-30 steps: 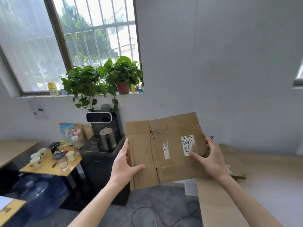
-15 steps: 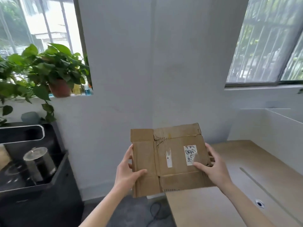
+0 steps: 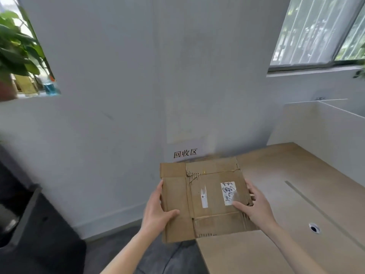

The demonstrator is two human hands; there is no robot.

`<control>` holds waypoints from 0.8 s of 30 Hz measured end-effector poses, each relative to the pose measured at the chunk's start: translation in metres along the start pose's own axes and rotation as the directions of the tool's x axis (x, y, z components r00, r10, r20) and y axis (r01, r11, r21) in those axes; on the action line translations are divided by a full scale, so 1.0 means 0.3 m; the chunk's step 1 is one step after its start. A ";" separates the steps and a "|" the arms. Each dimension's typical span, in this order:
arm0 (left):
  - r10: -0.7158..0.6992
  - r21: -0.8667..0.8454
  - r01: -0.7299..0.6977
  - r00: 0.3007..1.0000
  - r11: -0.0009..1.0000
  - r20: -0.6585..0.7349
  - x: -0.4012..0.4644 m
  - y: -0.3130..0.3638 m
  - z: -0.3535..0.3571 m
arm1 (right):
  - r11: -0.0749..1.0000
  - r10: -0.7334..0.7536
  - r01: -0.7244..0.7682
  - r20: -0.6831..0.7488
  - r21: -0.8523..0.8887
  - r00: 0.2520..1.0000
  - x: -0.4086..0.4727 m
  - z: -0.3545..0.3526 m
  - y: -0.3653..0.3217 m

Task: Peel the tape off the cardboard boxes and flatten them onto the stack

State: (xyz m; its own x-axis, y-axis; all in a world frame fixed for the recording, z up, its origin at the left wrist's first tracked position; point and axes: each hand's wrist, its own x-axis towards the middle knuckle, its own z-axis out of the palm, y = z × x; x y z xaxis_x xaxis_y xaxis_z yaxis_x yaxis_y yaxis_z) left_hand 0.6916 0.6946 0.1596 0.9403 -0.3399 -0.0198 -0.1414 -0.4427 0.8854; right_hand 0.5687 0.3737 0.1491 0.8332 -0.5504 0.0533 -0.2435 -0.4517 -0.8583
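Left hand: forearm reaching up from the lower edge, thumb across the front, grasping the left edge of the flattened cardboard box. Box: held in the air above the near corner of the wooden table, below a wall label. Right hand: thumb on the white sticker, gripping the right edge; its fingers mostly hidden behind. Plant at far left: blurred, cut off.

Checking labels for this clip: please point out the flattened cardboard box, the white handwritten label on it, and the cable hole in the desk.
flattened cardboard box (image 3: pixel 177 196): head view, bare left panel.
white handwritten label (image 3: pixel 228 191): head view, label's middle.
cable hole (image 3: pixel 313 228): head view, dark opening in the desktop.
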 end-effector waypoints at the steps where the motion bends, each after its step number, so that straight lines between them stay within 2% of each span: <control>1: -0.020 0.015 0.020 1.000 1.000 0.008 0.047 -0.024 0.021 | 1.000 0.024 -0.024 0.017 -0.002 1.000 0.048 0.029 0.038; 9: -0.133 0.111 0.128 0.990 0.986 0.037 0.477 -0.181 0.225 | 0.985 0.168 -0.163 0.120 -0.055 0.978 0.511 0.203 0.283; 13: -0.178 0.137 0.171 0.983 0.976 0.039 0.696 -0.250 0.326 | 0.977 0.191 -0.166 0.202 -0.135 0.960 0.779 0.259 0.369; 16: -0.231 0.150 0.222 0.972 0.963 0.039 0.831 -0.280 0.408 | 0.969 0.207 -0.170 0.213 -0.178 0.955 0.948 0.282 0.416; 24: -0.386 0.309 0.350 0.921 0.884 0.059 1.013 -0.378 0.583 | 0.925 0.266 -0.173 0.251 -0.338 0.931 1.149 0.350 0.548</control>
State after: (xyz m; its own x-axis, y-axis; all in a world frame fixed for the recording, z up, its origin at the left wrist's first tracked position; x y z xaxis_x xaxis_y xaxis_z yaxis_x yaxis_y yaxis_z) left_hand 0.9393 0.4963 -0.0280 0.9021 -0.1910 -0.3870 0.1087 -0.7673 0.6321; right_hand 0.8681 0.1835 -0.0271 0.8353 -0.4565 -0.3064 -0.5373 -0.5598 -0.6308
